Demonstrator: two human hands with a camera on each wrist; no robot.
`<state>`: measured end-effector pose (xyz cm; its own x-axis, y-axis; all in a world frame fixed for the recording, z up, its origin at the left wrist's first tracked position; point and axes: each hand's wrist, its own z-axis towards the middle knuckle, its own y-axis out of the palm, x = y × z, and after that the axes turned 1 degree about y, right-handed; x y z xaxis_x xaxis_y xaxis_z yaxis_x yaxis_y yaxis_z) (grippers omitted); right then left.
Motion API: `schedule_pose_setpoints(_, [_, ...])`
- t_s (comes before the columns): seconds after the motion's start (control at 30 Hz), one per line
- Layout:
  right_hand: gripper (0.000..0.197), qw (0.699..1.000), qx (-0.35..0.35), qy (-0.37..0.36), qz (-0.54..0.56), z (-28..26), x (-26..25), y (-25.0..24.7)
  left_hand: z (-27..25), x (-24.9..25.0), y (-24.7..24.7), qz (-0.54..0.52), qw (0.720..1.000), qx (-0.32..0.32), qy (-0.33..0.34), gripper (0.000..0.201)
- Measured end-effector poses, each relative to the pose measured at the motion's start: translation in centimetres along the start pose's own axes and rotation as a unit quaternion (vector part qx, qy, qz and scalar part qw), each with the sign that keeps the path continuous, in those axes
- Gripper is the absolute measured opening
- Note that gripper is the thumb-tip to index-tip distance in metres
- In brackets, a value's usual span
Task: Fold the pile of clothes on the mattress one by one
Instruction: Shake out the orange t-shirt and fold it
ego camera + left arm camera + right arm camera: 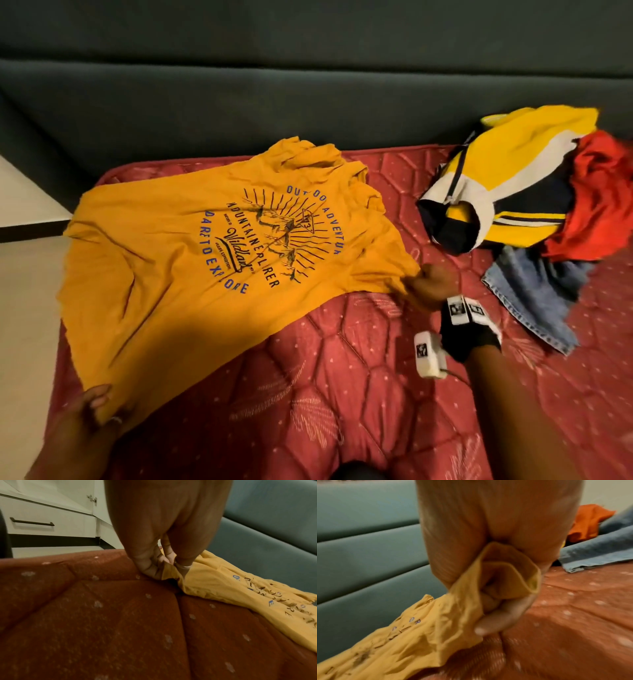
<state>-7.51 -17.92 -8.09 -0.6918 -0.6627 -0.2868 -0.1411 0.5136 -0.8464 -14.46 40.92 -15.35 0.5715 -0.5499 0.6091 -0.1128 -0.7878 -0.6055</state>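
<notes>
On the red mattress (342, 377) the yellow shirt (191, 246) is laid print-side up, and it's stretched between both hands. One near corner is pinched by the left hand (92, 414), thumb on top with the fingers (150, 566) curled under the cloth edge; the other is bunched inside the right hand (428, 284), which is closed like a fist around a wad of fabric, seen clearly from the right wrist. So the held edge runs diagonally across the near side, from low left up to the right, and the shirt's long axis is pointed away from that edge toward the dark headboard (308, 85), where the collar end is left crumpled. From each grip the body of the shirt lies forward and inward. The pile of clothes (534, 192) is parked further right, just beyond the right hand, so that hand is nearer for the next pick. Probably the shirt gets flattened first, then folded along that long axis.
</notes>
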Motion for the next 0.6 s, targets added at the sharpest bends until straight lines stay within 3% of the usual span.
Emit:
schedule_pose_setpoints(0.1, [0.031, 0.989, -0.032, 0.069, 0.129, -5.3, 2.5, 1.8, 1.2, -1.5, -1.1, -0.011, 0.999, -0.027, 0.041, 0.052])
schedule_pose_setpoints(0.2, [0.033, 0.948, -0.074, 0.149, 0.272, -9.3, 4.1, 4.0, 2.7, -6.0, -1.3, -0.017, 0.999, -0.007, 0.046, 0.046])
schedule_pose_setpoints(0.3, [0.04, 0.981, -0.109, 0.121, 0.104, -11.7, 6.0, 5.4, -1.2, -1.2, -1.9, 0.015, 0.999, 0.025, 0.037, 0.047])
schedule_pose_setpoints(0.37, [0.027, 0.985, -0.133, 0.104, 0.03, -13.0, 6.1, 5.0, -1.8, -0.8, -2.2, 0.008, 0.998, 0.035, 0.06, 0.049])
schedule_pose_setpoints(0.47, [0.02, 0.993, -0.064, 0.094, -0.035, -13.5, 5.0, 3.9, -3.1, -0.5, -2.3, -0.014, 0.995, 0.067, 0.075, 0.049])
schedule_pose_setpoints(0.53, [0.017, 0.997, 0.036, 0.067, -0.009, -12.7, 3.5, 3.2, -4.3, -0.1, -2.2, -0.005, 0.994, 0.082, 0.074, 0.038])
schedule_pose_setpoints(0.6, [0.019, 0.997, 0.067, 0.013, 0.023, -10.5, 1.8, 2.9, -4.3, -0.2, -1.6, -0.013, 0.996, 0.067, 0.057, 0.039])
